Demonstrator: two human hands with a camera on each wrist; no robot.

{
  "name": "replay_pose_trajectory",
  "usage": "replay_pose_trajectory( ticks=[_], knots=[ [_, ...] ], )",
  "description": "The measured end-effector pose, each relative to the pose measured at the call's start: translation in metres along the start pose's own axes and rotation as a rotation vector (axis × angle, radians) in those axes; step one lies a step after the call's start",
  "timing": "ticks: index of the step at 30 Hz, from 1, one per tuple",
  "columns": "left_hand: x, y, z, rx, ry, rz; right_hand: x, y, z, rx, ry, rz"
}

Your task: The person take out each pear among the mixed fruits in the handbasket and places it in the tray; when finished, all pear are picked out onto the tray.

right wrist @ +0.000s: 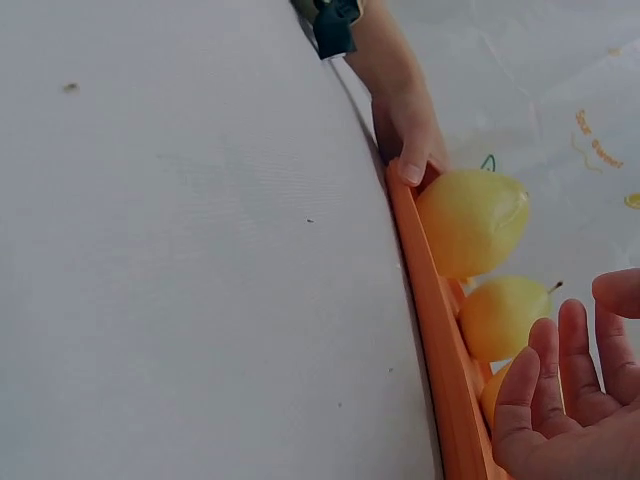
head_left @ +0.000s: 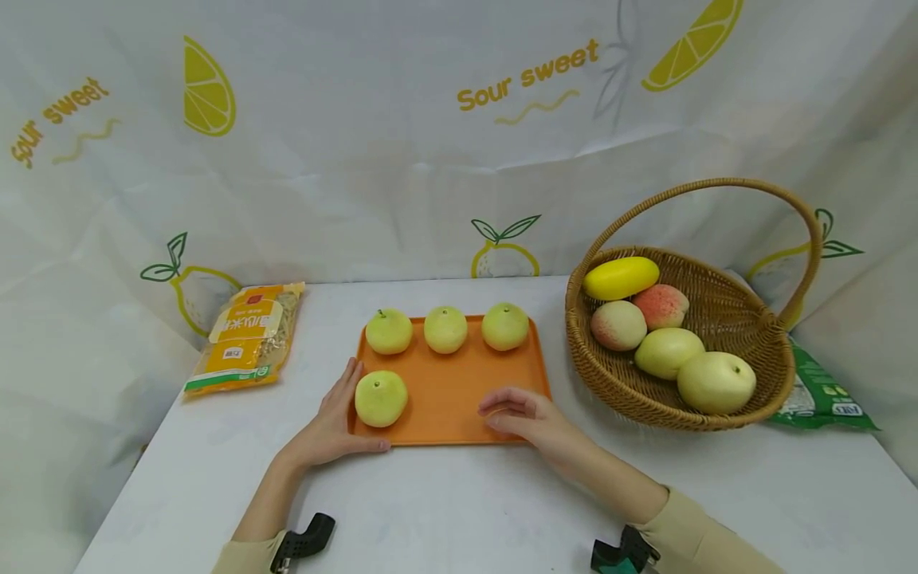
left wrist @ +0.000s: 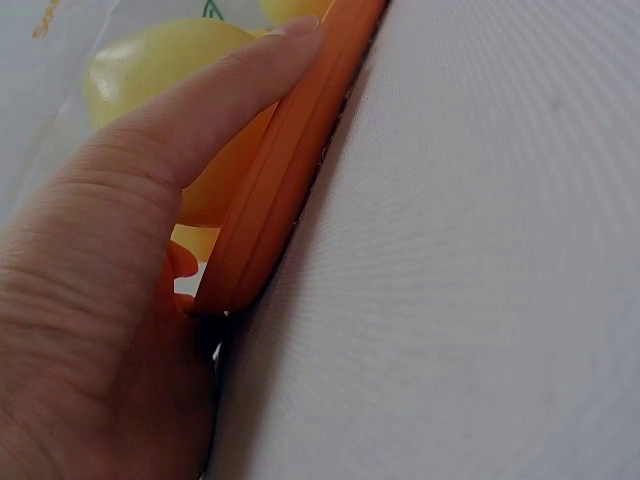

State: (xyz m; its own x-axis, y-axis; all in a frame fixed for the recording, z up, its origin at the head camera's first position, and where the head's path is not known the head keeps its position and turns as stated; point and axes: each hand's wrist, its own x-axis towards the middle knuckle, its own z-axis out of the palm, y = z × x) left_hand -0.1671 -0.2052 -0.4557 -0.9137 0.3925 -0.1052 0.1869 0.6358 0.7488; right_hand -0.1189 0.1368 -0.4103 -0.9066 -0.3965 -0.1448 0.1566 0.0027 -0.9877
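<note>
An orange tray (head_left: 445,399) lies on the white table. My left hand (head_left: 331,426) holds its near left corner, with the thumb (left wrist: 235,85) along the front rim and the other fingers along the left side. Just inside that corner sits a round yellow-green pear (head_left: 381,399). Three similar pears line the tray's back edge: one at the left (head_left: 389,332), a middle one (head_left: 445,330) and one at the right (head_left: 505,327). Over the tray's right front part hovers my right hand (head_left: 527,418), its fingers (right wrist: 575,350) loosely bent and nothing between them.
On the right stands a wicker basket (head_left: 602,381) with a tall handle, holding a yellow mango-like fruit (head_left: 621,278), two peaches (head_left: 661,307) and two pale fruits (head_left: 717,383). A green bag (head_left: 825,391) lies behind it. A yellow grain packet (head_left: 247,339) lies at the back left.
</note>
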Motion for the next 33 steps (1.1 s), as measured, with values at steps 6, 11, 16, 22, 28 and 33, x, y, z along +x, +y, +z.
replay_pose_trajectory(
  ticks=[6, 11, 16, 22, 28, 33],
  knots=[
    [0.0, 0.001, 0.0, 0.006, 0.0, 0.0, -0.012, 0.001, -0.01, 0.003, -0.016, 0.021],
    [-0.001, 0.001, -0.001, 0.002, 0.001, 0.006, -0.024, -0.003, -0.019, -0.039, -0.047, 0.022],
    [0.0, 0.0, 0.0, -0.001, -0.001, 0.004, -0.038, -0.017, -0.03, -0.113, -0.099, 0.019],
    [0.0, 0.0, 0.0, -0.011, 0.002, 0.006, -0.048, -0.034, -0.043, -0.193, -0.131, -0.014],
    [0.0, 0.0, 0.0, -0.009, 0.001, 0.004, -0.056, -0.048, -0.053, -0.255, -0.131, -0.072],
    [0.001, -0.001, 0.001, -0.01, -0.001, -0.001, -0.063, -0.065, -0.061, -0.286, -0.162, -0.107]
  ],
)
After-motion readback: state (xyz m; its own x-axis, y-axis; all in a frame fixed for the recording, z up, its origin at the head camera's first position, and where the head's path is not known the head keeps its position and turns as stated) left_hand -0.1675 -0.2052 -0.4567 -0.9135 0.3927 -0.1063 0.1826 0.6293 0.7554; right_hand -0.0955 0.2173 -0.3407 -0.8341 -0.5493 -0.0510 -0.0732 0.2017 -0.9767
